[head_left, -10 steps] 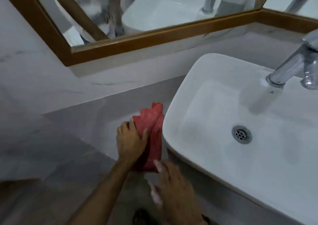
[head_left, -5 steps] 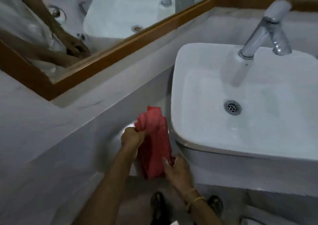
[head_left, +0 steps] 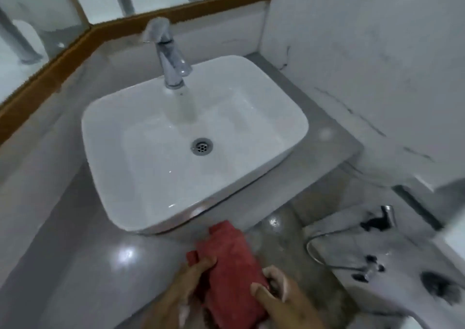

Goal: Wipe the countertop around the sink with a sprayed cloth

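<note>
A red cloth (head_left: 231, 265) is held in front of the white vessel sink (head_left: 141, 197), just below its front rim at the grey countertop's (head_left: 75, 265) front edge. My left hand (head_left: 183, 288) grips the cloth's left side with fingers curled over it. My right hand (head_left: 279, 296) pinches its right edge between thumb and fingers. The sink sits on the countertop, with a chrome tap (head_left: 168, 54) behind the basin and a drain (head_left: 201, 146) in the middle.
A wood-framed mirror (head_left: 50, 59) runs along the left and back walls. White marble wall (head_left: 364, 51) stands to the right of the sink. Low on the right are chrome fittings and a hose (head_left: 352, 253) on marbled floor.
The cloth has come off the counter left of the sink and now sits in both hands at the sink's front. The view has swung right, so the whole basin shows.
</note>
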The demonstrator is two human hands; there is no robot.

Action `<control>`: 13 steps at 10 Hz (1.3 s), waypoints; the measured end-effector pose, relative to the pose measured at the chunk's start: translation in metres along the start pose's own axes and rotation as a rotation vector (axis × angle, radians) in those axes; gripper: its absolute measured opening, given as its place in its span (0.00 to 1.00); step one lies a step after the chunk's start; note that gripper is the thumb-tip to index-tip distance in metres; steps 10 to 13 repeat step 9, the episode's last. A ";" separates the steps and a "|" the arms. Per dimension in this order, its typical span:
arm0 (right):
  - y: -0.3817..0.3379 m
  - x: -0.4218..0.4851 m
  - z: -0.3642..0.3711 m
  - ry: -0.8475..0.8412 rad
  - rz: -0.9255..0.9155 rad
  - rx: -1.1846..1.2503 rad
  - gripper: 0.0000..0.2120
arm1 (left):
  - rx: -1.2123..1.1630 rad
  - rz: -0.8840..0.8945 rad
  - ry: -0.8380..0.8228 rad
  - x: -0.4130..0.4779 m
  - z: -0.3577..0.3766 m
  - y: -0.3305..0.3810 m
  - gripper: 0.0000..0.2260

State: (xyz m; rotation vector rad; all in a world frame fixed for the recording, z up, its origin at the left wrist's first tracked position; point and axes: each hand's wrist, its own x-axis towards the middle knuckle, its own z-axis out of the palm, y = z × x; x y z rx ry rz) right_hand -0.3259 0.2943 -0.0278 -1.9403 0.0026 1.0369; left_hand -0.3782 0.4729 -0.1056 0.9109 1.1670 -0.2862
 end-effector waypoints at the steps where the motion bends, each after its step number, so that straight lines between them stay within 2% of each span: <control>1: 0.032 -0.024 -0.059 0.222 0.064 0.157 0.02 | 0.240 0.054 -0.121 -0.004 0.077 0.002 0.06; 2: 0.070 -0.052 -0.118 0.401 0.125 0.301 0.03 | 0.487 0.133 -0.280 -0.013 0.163 -0.006 0.12; 3: 0.104 -0.080 -0.164 0.570 0.148 0.466 0.02 | 0.648 0.181 -0.404 -0.029 0.245 -0.019 0.13; 4: 0.137 -0.113 -0.214 0.750 0.138 0.639 0.02 | 0.721 0.237 -0.527 -0.059 0.340 -0.041 0.12; 5: 0.152 -0.133 -0.257 0.917 0.049 0.856 0.04 | 0.761 0.331 -0.650 -0.093 0.427 -0.046 0.06; 6: 0.162 -0.136 -0.306 1.063 -0.096 0.928 0.04 | 0.798 0.490 -0.695 -0.109 0.515 -0.052 0.07; 7: 0.171 -0.114 -0.351 1.084 -0.133 0.727 0.11 | 0.887 0.622 -0.633 -0.098 0.582 -0.061 0.19; 8: 0.195 -0.076 -0.379 0.997 0.046 0.315 0.15 | 1.157 0.797 -0.436 -0.064 0.602 -0.079 0.26; 9: 0.219 -0.053 -0.384 0.919 0.139 0.147 0.18 | 1.299 0.949 -0.348 -0.049 0.586 -0.095 0.24; 13: 0.219 -0.053 -0.384 0.919 0.139 0.147 0.18 | 1.299 0.949 -0.348 -0.049 0.586 -0.095 0.24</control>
